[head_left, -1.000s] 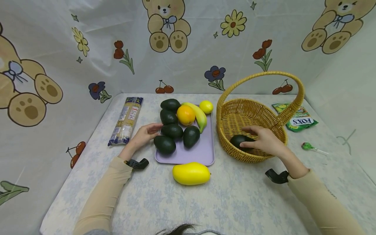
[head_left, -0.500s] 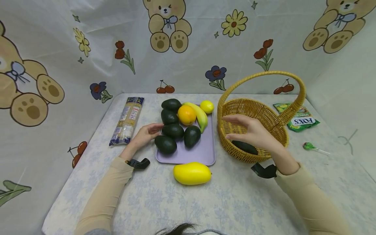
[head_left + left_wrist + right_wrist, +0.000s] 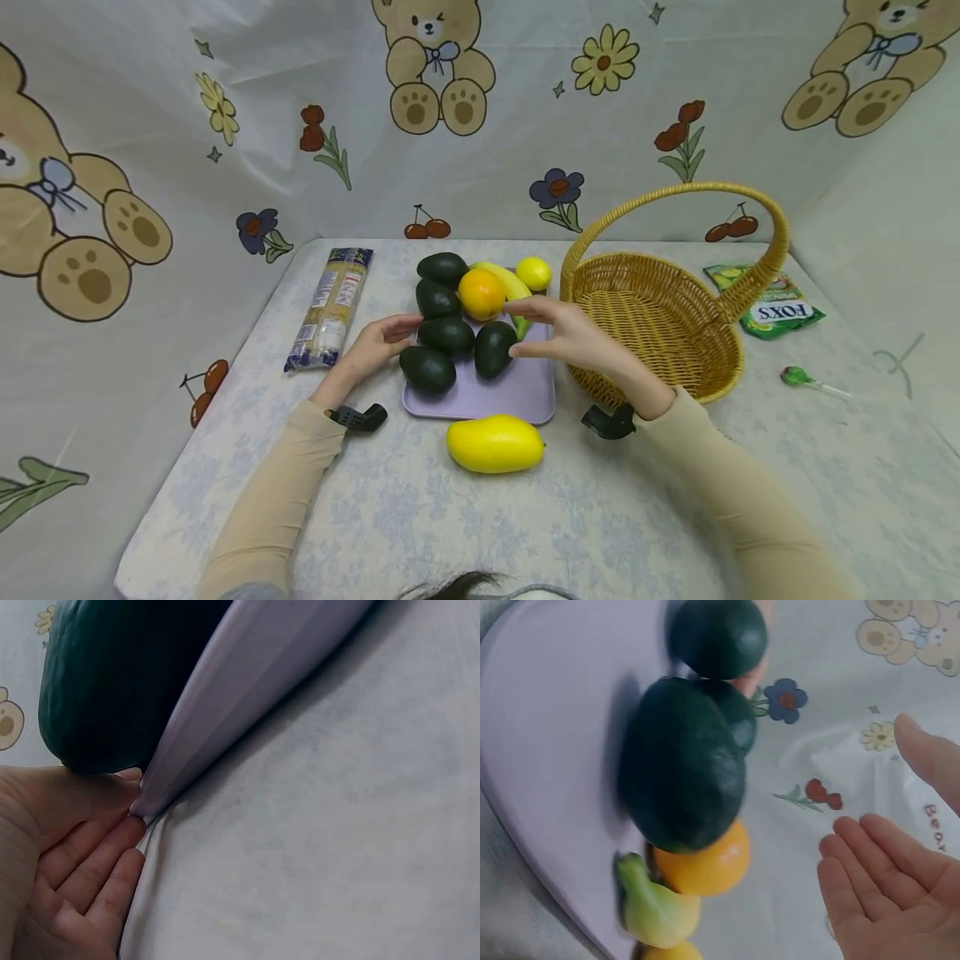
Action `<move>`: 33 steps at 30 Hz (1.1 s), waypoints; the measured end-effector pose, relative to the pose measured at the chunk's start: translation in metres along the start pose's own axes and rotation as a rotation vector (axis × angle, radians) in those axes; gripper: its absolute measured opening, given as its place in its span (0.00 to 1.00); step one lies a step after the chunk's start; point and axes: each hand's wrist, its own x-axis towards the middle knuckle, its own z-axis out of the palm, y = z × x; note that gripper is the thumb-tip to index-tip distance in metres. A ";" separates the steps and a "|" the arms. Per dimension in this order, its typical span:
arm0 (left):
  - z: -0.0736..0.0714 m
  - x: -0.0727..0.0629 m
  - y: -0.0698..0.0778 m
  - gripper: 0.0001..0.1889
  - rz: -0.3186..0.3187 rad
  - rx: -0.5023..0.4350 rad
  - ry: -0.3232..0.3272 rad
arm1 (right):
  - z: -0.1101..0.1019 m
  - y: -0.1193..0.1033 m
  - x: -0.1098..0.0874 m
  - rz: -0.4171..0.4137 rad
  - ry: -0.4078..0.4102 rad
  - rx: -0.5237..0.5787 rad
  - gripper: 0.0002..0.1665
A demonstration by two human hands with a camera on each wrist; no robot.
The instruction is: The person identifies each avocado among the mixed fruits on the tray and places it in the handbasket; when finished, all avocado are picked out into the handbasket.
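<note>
A lilac tray (image 3: pixel 510 404) holds several dark green avocados (image 3: pixel 427 371), an orange (image 3: pixel 482 294), a banana (image 3: pixel 508 282) and a lemon (image 3: pixel 533 272). At the tray's left side, my left hand (image 3: pixel 377 343) pinches the rim, thumb inside and fingers outside in the left wrist view. My right hand (image 3: pixel 566 335) hovers over the tray's right part with fingers and thumb spread, its fingertips close to the nearest avocado (image 3: pixel 493 350). Nothing is in its grasp; the right wrist view shows an open palm. The wicker basket (image 3: pixel 652 287) stands right of the tray, its near part behind my right forearm.
A yellow mango (image 3: pixel 495 444) lies in front of the tray. Left of it is a long packet of noodles (image 3: pixel 330 308). Beyond the basket's tall handle (image 3: pixel 675 190) lie a green FOX'S bag (image 3: pixel 776 308) and a green lollipop (image 3: pixel 797 377).
My right hand has let go of an avocado inside the basket, risen out and moved left over the tray. My left hand has stayed at the tray's left rim.
</note>
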 end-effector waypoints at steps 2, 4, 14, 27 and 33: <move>0.000 -0.001 0.003 0.22 -0.006 0.000 0.000 | 0.007 0.005 0.007 0.012 0.012 -0.011 0.35; 0.001 -0.002 0.006 0.22 0.001 -0.001 -0.001 | 0.013 0.010 0.011 0.012 0.034 -0.025 0.36; 0.002 -0.004 0.012 0.22 0.020 -0.003 -0.005 | 0.042 0.022 0.022 0.069 0.134 -0.032 0.41; 0.000 0.001 -0.003 0.22 0.014 0.014 0.011 | 0.054 0.035 0.022 0.210 0.146 -0.081 0.50; 0.002 -0.005 0.014 0.21 0.015 0.004 -0.006 | 0.056 0.038 0.019 0.249 0.119 -0.104 0.55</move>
